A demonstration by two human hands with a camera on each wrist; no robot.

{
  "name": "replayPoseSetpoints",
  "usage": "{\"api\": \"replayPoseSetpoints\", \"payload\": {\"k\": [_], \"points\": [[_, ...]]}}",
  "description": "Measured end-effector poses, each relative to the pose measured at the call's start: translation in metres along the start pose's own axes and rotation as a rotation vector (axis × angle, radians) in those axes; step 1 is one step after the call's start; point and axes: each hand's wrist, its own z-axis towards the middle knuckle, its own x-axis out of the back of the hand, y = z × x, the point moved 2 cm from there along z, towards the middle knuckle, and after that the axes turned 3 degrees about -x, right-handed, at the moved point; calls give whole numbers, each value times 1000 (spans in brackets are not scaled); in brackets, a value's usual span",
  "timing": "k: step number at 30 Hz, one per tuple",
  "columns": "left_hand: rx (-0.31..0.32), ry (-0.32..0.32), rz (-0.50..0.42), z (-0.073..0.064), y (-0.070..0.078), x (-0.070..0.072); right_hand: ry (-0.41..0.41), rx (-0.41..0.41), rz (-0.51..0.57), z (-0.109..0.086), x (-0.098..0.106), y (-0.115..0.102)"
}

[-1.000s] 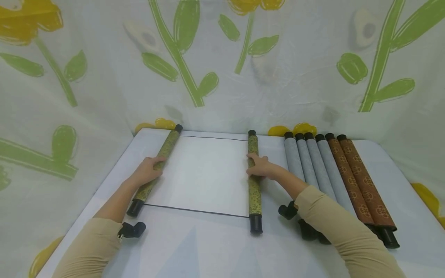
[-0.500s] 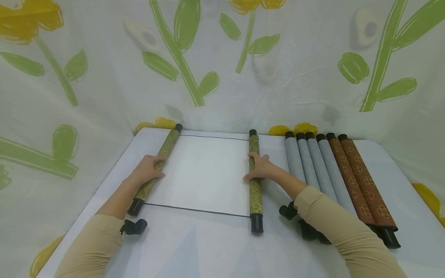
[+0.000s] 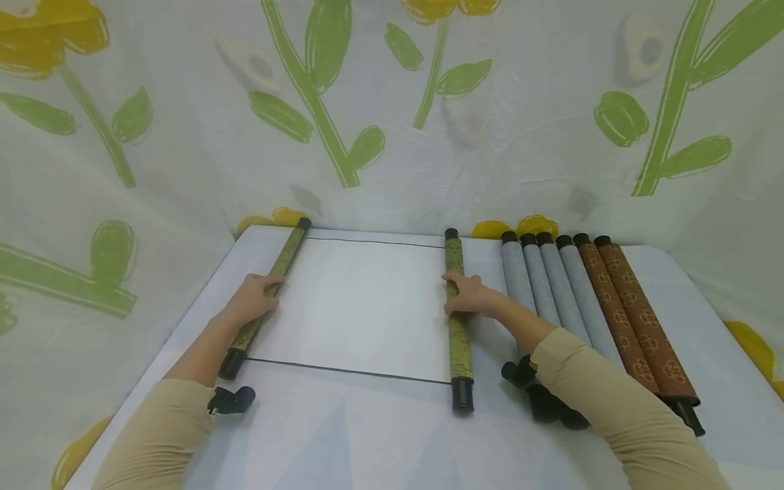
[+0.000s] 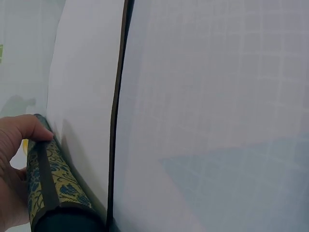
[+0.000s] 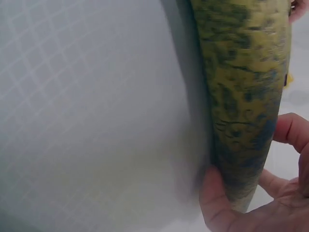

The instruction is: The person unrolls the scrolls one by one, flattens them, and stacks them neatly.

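Observation:
A hanging scroll lies partly unrolled on the table, its blank white sheet (image 3: 361, 306) edged with thin dark lines. My left hand (image 3: 250, 299) grips the left roll (image 3: 286, 257) about its middle, thumb on top in the left wrist view. That roll has yellow-green and dark blue patterned cloth with black end caps, and leans in the head view. Around the right roll (image 3: 461, 347), in the same patterned cloth, curl the thumb and fingers of my right hand (image 3: 474, 297). Close up in the right wrist view, the patterned cloth (image 5: 244, 87) fills much of the right side.
Several rolled grey scrolls (image 3: 539, 286) lie side by side to the right, beside two brown flower-patterned scrolls (image 3: 649, 320). My right forearm passes over their near ends. Behind the white table (image 3: 318, 435) hangs a curtain (image 3: 520, 156) printed with flowers and leaves.
The two rolls have moved apart: the left one slightly left, the right one right, each with its hand. More white sheet shows between them.

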Motion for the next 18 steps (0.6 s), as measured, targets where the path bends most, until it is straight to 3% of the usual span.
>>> {"api": "replayPoseSetpoints", "payload": {"k": [10,18], "points": [[63,-15,48,-2,-3,-1,3,-8,-23,-4,2,3],[13,15,27,-3,-4,2,69,11,-64,-4,0,2]]}}
